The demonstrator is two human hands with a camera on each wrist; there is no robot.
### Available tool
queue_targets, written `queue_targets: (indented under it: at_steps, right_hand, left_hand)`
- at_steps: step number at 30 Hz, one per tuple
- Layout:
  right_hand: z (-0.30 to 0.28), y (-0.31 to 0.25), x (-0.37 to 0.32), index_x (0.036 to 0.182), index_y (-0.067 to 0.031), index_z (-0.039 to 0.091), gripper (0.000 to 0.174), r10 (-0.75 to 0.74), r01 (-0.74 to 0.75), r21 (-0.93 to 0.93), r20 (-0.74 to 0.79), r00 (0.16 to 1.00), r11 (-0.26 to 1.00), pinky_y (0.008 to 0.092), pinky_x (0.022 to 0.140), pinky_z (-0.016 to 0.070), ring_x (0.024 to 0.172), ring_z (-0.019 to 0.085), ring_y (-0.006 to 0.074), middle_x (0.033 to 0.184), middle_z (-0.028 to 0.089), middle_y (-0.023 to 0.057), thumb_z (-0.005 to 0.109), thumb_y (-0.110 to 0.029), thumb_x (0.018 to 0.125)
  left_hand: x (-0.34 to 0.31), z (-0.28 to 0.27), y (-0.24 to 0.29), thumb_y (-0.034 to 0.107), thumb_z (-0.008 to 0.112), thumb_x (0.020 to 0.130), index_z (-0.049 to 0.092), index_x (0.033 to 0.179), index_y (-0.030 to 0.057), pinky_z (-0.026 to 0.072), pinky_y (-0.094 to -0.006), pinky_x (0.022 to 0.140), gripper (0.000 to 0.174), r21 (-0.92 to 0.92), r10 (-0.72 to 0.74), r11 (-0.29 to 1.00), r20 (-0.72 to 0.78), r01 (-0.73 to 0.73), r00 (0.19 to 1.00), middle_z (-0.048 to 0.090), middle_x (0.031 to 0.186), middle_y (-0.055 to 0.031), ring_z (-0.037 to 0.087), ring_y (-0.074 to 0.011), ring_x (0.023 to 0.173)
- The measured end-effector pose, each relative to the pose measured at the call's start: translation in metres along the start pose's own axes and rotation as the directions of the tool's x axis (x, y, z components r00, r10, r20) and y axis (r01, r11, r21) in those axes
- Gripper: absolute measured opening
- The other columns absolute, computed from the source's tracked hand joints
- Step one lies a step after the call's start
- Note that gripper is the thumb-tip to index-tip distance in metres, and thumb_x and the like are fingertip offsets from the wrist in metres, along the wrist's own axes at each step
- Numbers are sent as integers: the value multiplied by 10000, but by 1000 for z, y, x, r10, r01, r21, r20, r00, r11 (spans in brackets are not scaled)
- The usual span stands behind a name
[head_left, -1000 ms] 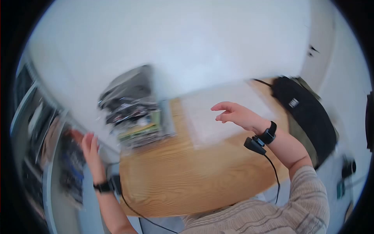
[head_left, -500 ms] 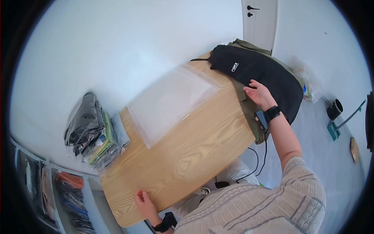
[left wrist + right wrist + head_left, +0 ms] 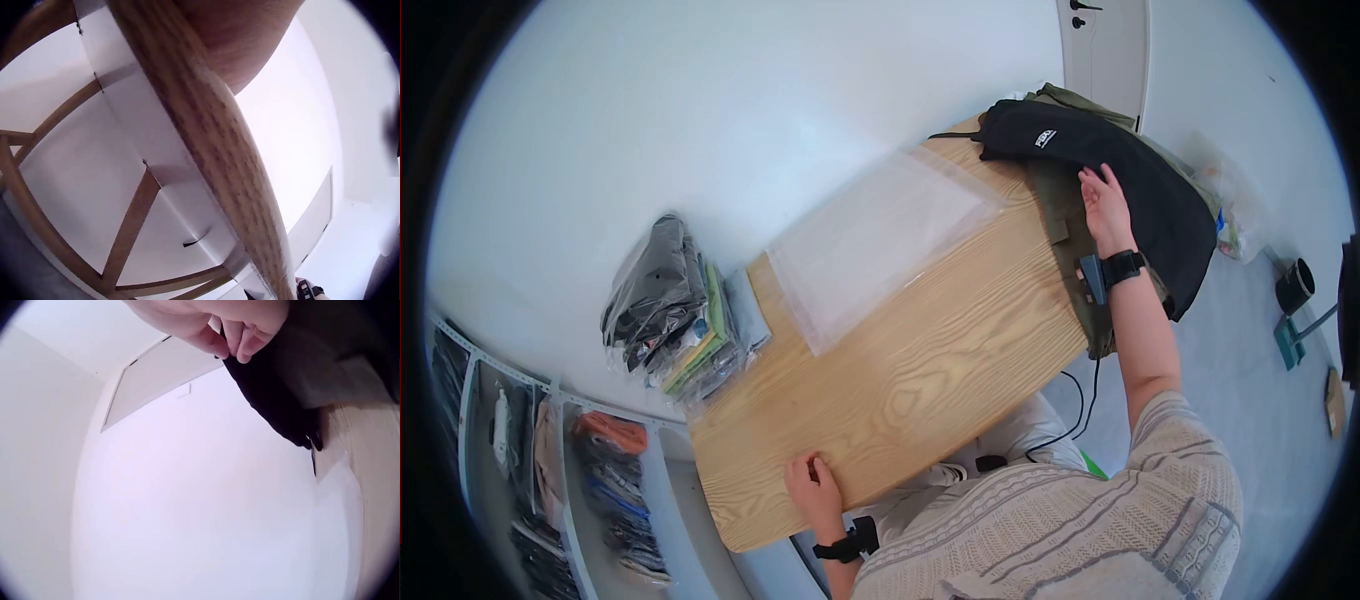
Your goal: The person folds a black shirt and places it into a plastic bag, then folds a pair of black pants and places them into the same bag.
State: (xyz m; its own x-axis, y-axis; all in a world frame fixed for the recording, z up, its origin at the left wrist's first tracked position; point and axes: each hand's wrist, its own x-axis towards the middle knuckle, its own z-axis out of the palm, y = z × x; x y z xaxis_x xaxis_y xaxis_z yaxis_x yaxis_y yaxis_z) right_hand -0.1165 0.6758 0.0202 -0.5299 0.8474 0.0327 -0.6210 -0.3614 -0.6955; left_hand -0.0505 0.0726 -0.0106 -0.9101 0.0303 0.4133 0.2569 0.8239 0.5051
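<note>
A black garment bag with a white logo [image 3: 1145,175] lies over olive fabric [image 3: 1060,220] at the table's right end. My right hand [image 3: 1108,210] is at the black bag's near side, fingers relaxed and partly bent; whether it touches the bag I cannot tell. In the right wrist view the fingers of that hand [image 3: 219,325] hang loosely beside the black cloth [image 3: 269,400]. My left hand [image 3: 814,490] rests on the wooden table [image 3: 880,400] by its near left edge, fingers loosely bent, holding nothing. The left wrist view shows part of the hand [image 3: 250,37] above the table edge [image 3: 219,137].
Clear plastic sheets or bags [image 3: 880,240] lie flat at the table's back. A stack of bagged clothing [image 3: 665,300] stands at the left end. Shelves with packed garments [image 3: 615,490] are at the lower left. A black cup-like container [image 3: 1294,287] stands on the floor at right.
The view has swung toward the right end of the table. My left hand has come from beside the shelves onto the table; my right hand has moved from above the plastic sheets to the black bag.
</note>
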Motion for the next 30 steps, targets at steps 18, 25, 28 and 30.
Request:
queue_targets:
  at_steps: [18,25,28,30]
  right_hand:
    - [162,-269,-66,1089,66,592,190,-760,758,166,329,560,631,321,1031,430,1078,598,246,1111,631,184,551,-34,933]
    - [258,-303,-138,1177,56,551,253,-728,714,291,532,432,636,309,1057,394,1112,584,239,1184,608,173,501,-31,945]
    - [292,-291,-167,1196,55,538,272,-683,661,317,603,413,680,301,1061,383,1118,580,228,1201,603,166,498,-37,944]
    - [315,-283,-180,1210,54,529,284,-651,629,324,645,400,707,296,1063,376,1121,578,221,1213,599,162,496,-40,943]
  left_hand:
    - [1,-4,-3,72,578,840,605,868,25,421,-421,717,61,-60,14,998,-19,-15,1000,566,823,-145,540,-339,794]
    - [-2,-4,-6,64,584,831,603,872,14,424,-421,720,67,-94,0,996,-51,-5,999,568,815,-144,544,-338,790]
    - [-5,-6,-8,86,619,811,614,920,23,434,-416,743,126,-128,8,992,-44,-13,999,588,843,-141,557,-333,816]
    - [-5,-14,-4,121,680,765,607,1024,39,440,-409,803,281,-213,54,976,8,-51,999,609,936,-133,562,-329,900]
